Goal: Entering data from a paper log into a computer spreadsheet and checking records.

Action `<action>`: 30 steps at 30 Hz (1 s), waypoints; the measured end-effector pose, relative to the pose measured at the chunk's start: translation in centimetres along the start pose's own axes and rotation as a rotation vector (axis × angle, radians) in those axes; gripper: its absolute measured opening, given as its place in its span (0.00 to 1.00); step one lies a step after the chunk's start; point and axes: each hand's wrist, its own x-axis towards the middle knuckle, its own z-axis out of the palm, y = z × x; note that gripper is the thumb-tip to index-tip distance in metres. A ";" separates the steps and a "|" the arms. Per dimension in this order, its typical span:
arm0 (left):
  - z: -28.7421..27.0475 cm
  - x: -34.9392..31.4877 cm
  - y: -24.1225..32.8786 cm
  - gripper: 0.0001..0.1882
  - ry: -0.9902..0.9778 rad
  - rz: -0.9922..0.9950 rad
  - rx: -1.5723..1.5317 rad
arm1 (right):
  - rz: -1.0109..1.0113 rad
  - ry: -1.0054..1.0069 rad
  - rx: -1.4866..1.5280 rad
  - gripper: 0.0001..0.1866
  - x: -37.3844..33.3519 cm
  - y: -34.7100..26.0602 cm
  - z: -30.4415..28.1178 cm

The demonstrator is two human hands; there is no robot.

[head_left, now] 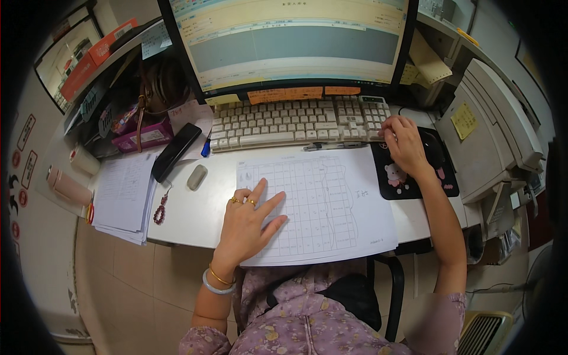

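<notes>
My left hand (245, 228) lies on a white printed sheet (376, 236) with its fingers spread, the index finger stretched over the table grid. Handwritten marks run down the sheet's right side. My right hand (406, 145) rests at the number pad of a cream keyboard (275, 122), fingers bent over the keys and nothing held. Its wrist is above a black mouse pad (408, 190) with a cartoon bear. Between keyboard and sheet lies a pen (336, 146). A lit monitor (296, 53) stands behind the keyboard.
On the left are a black phone-like case (176, 152), a grey oval object (197, 177), a beaded strap (160, 212), stacked papers (123, 195), a pink bottle (68, 186) and a purple box (142, 139). A bulky printer (503, 118) borders the right side.
</notes>
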 end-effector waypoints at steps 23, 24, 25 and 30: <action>-0.1 0.0 -0.1 0.21 0.009 0.001 -0.034 | -0.044 -0.009 -0.024 0.08 -0.2 0.3 0.0; -0.2 -0.1 -0.2 0.21 0.011 0.002 -0.028 | -0.058 -0.020 -0.021 0.08 -0.1 0.3 0.1; -0.2 -0.1 -0.2 0.21 0.013 0.003 -0.022 | -0.063 -0.020 -0.023 0.08 0.0 0.2 0.1; 0.1 -0.1 -0.2 0.22 0.017 0.013 -0.023 | -0.032 0.045 0.003 0.20 0.7 0.1 1.3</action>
